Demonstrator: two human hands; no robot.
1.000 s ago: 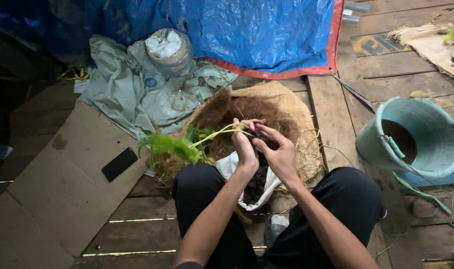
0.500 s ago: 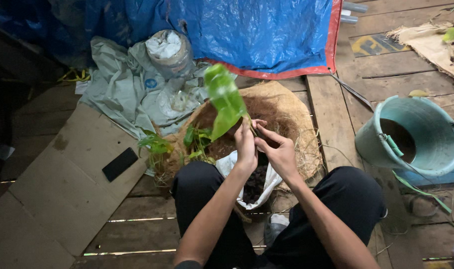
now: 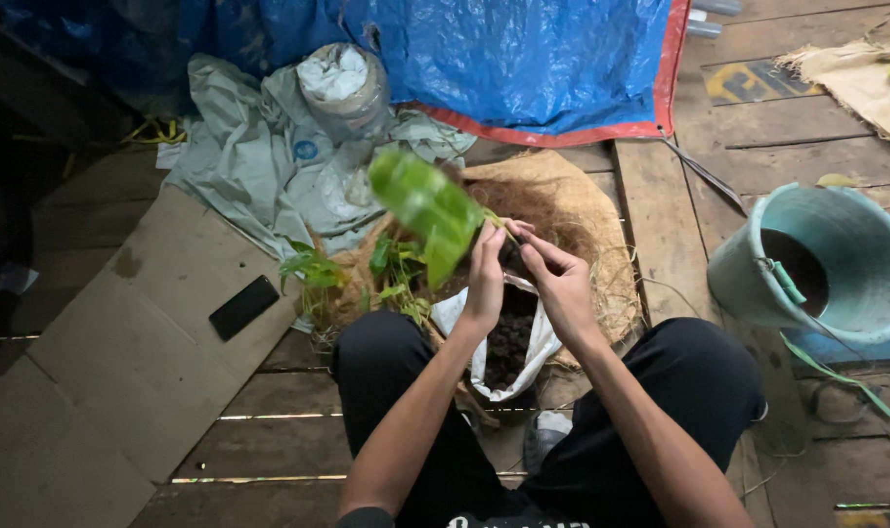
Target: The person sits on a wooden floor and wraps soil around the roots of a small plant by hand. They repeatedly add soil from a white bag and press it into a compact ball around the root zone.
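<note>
Above the white bag: the person is holding a green seedling (image 3: pixel 427 207) over a white plastic bag (image 3: pixel 541 344) of dark soil, which is sitting between the knees.
Left hand: the left hand (image 3: pixel 486 276) is pinching the seedling's thin stem at its base, fingers closed round it.
Right hand: the right hand (image 3: pixel 558 284) is gripping the same stem just beside the left, fingertips pressed together on it.
Progress: judging by the scene, the bag is already holding soil, while the seedling is not yet standing in it; more seedlings (image 3: pixel 386 264) are lying just left of the bag, unpotted.
Materials: broad glossy leaves, blurred; a brown fibrous coir heap (image 3: pixel 572 200) is lying behind the bag, coarse and hairy.
Surroundings: a teal plastic bucket (image 3: pixel 836 293) is standing right of the bag; flat cardboard (image 3: pixel 103 362) with a black phone (image 3: pixel 243 306) is lying to its left; a blue tarpaulin (image 3: pixel 523 59) is hanging beyond.
</note>
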